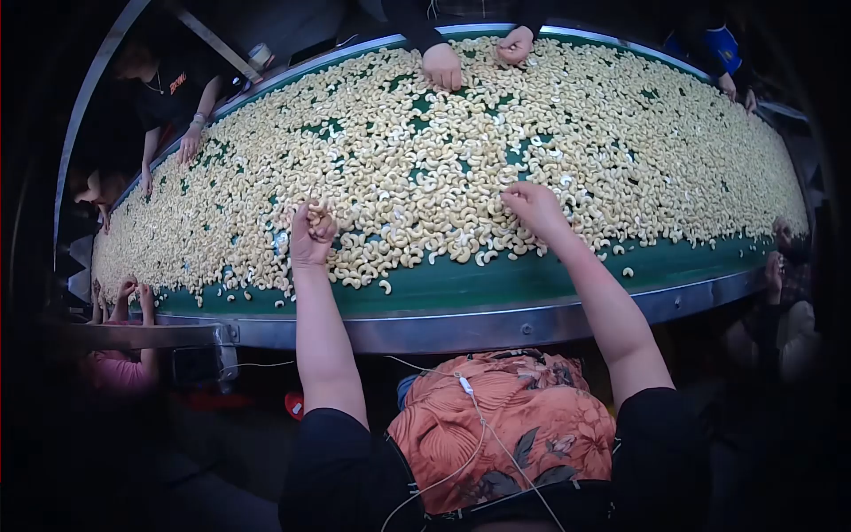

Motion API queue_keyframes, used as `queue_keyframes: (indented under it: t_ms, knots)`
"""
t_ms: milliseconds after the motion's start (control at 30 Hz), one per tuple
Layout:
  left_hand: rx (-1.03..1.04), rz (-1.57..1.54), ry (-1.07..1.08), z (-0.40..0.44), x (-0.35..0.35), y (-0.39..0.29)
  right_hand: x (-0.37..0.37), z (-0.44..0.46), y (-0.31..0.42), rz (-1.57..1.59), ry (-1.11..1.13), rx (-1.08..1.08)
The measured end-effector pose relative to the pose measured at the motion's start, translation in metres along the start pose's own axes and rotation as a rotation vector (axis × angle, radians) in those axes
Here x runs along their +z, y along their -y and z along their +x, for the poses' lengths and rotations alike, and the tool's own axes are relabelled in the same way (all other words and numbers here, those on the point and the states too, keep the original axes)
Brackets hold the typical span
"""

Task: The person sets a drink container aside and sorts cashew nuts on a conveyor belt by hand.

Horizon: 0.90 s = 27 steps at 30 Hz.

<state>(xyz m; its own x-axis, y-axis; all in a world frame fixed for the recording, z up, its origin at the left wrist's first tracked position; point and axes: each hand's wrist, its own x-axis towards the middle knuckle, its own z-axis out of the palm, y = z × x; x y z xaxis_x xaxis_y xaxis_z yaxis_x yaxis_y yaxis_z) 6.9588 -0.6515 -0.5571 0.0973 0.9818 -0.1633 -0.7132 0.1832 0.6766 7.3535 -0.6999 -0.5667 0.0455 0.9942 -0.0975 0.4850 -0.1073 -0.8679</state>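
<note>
Pale, curved cashew nuts [425, 204] lie in a broad layer over a green conveyor belt [443, 288]. My left hand [313, 234], palm partly up at the near side of the nuts, has its fingers curled round a few cashews that show between them. Farther right, my right hand [534, 209] is over the layer with thumb and forefinger pinched together at the nuts. Whatever may be between those fingertips is too small to make out.
A metal rail [425, 331] runs along the belt's near edge. Across the belt a person's two hands [442, 67] are over the nuts. Other people stand at the far left [177, 97], far right [722, 58] and near both ends. White cables [479, 408] hang over my patterned apron.
</note>
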Motion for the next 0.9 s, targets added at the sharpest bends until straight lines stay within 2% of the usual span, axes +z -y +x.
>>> queue_keyframes:
  t_ms: [33, 100, 167, 200, 233, 300, 333, 367, 433, 467, 533, 567, 633, 733, 833, 867, 900]
  knots:
    - [-0.04, -0.019, 0.028, 0.0, 0.007, 0.015, 0.008, 0.014, -0.003, -0.209, -0.062, -0.125]
    - [-0.11, -0.054, 0.088, 0.007, 0.025, 0.043, 0.021, 0.038, -0.004, -0.533, -0.045, -0.187]
    - [-0.191, -0.042, -0.019, 0.008, 0.067, 0.07, 0.034, 0.047, -0.015, -0.617, -0.058, -0.266]
    - [-0.244, 0.026, 0.014, 0.015, 0.08, 0.082, 0.035, 0.05, -0.017, -0.662, -0.065, -0.305]
    - [-0.3, 0.093, 0.046, 0.023, 0.092, 0.093, 0.025, 0.047, -0.012, -0.366, 0.079, -0.133]
    - [-0.315, 0.46, 0.053, 0.028, 0.128, 0.107, -0.007, 0.038, -0.003, 0.229, 0.349, 0.215]
    - [-0.347, 0.55, 0.02, 0.032, 0.141, 0.114, -0.019, 0.039, -0.025, 0.711, 0.452, 0.322]
    - [-0.304, 0.393, 0.091, 0.038, 0.141, 0.118, -0.028, 0.029, -0.025, 0.943, 0.354, 0.347]
    - [-0.223, 0.086, 0.23, 0.045, 0.138, 0.123, -0.047, 0.009, -0.015, 1.081, 0.217, 0.44]
    - [-0.179, -0.119, 0.2, 0.044, 0.138, 0.125, -0.047, 0.013, -0.022, 1.016, 0.283, 0.397]
    - [-0.205, -0.173, 0.096, 0.039, 0.142, 0.135, -0.041, 0.022, -0.043, 0.883, 0.418, 0.323]
    - [-0.227, -0.182, 0.037, 0.033, 0.145, 0.142, -0.035, 0.02, -0.03, 0.492, 0.343, 0.297]
    - [-0.281, -0.123, -0.011, 0.031, 0.138, 0.152, -0.018, 0.012, -0.011, -0.246, 0.174, -0.256]
    - [-0.279, -0.077, -0.114, 0.029, 0.133, 0.151, 0.014, 0.014, -0.017, -0.525, 0.054, -0.398]
    - [-0.183, 0.502, -0.113, 0.042, 0.125, 0.139, 0.016, 0.019, -0.023, -0.541, 0.077, -0.405]
    - [-0.154, 0.789, -0.204, 0.047, 0.133, 0.139, 0.005, 0.015, -0.015, -0.425, 0.199, -0.264]
    - [-0.027, 1.095, -0.168, 0.053, 0.131, 0.142, -0.011, 0.012, -0.008, -0.308, 0.316, -0.123]
